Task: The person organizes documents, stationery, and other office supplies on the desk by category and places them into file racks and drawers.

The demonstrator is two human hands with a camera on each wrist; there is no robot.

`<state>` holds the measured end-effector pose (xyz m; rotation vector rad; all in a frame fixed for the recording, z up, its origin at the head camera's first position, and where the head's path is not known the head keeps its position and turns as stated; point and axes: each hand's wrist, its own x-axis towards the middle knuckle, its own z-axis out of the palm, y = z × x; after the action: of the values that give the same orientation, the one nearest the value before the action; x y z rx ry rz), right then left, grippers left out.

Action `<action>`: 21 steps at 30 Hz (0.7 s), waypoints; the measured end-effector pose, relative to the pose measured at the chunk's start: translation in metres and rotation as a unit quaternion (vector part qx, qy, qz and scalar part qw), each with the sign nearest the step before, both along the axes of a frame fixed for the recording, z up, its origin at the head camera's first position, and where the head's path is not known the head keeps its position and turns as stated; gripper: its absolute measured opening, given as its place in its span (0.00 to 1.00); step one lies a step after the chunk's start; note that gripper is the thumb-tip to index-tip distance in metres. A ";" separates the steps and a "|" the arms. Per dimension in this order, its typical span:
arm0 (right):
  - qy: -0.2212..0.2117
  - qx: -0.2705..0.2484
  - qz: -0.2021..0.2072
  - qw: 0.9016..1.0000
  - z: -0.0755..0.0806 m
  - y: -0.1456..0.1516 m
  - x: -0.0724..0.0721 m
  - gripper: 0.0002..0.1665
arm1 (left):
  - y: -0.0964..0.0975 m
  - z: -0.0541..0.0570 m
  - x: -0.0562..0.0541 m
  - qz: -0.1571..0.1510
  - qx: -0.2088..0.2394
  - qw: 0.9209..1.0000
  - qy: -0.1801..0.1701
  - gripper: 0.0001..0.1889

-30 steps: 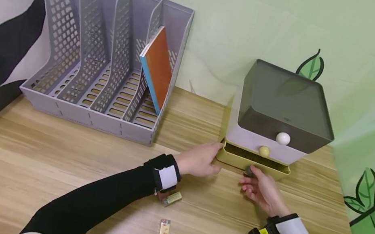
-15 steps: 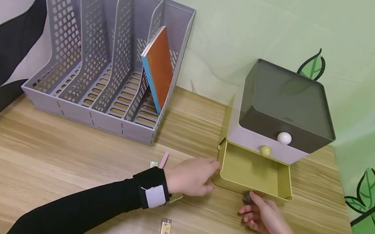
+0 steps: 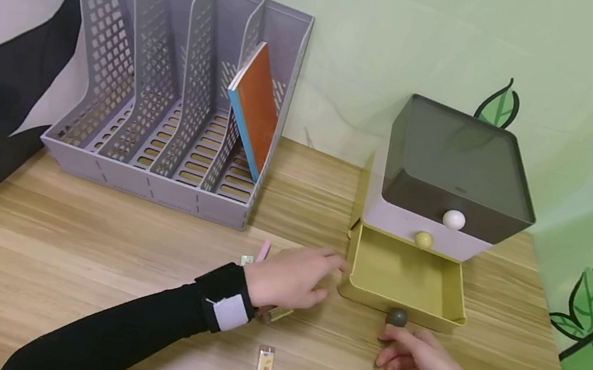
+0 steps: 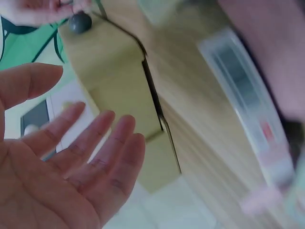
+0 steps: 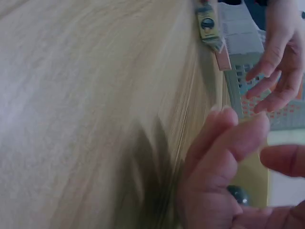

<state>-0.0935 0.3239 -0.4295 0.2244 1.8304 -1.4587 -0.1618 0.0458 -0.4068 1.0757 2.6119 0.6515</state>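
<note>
The lowest drawer (image 3: 405,273) of a small desktop chest, yellow inside, stands pulled out with nothing in it. On its front sits a round dark grey knob (image 3: 396,317). My right hand (image 3: 425,364) is just in front of that knob, fingers loosely curled and holding nothing; the right wrist view shows a gap between thumb and fingers. My left hand (image 3: 290,278) hovers left of the drawer, fingertips close to its left front corner. Its fingers (image 4: 126,157) are extended and spread in the left wrist view. Small wrapped items (image 3: 278,315) lie partly hidden beneath it.
A clear-wrapped piece with a fruit print (image 3: 264,366) lies on the wooden table (image 3: 116,260). A pink stick (image 3: 263,250) shows behind my left hand. The grey file rack (image 3: 174,75) at back left holds an orange-covered book (image 3: 258,108). Upper drawers (image 3: 463,160) are closed.
The bottom drawer has slid out toward me, pulled by my right hand at the knob. That hand has since let go and drawn back slightly. My left hand has eased left off the chest.
</note>
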 end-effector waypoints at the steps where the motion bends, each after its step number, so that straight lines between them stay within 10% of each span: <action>1: 0.011 0.005 0.014 1.000 0.001 -0.002 0.001 0.23 | -0.005 0.002 0.000 0.002 0.005 1.000 0.002 0.24; 9: 0.202 0.052 0.126 0.970 0.001 -0.052 0.007 0.16 | -0.054 -0.001 0.006 0.004 0.004 0.999 0.037 0.21; 15: 0.428 0.154 0.214 0.864 0.005 -0.098 0.007 0.20 | -0.075 -0.013 0.017 0.000 -0.007 0.997 0.082 0.18; 21: 0.527 0.270 0.270 0.759 0.001 -0.130 -0.001 0.29 | -0.085 -0.022 0.025 0.010 0.003 0.994 0.106 0.15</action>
<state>-0.0949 0.1938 -0.4285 -0.9938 2.8316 -0.5587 -0.1371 -0.0391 -0.4290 1.1806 2.8041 0.5774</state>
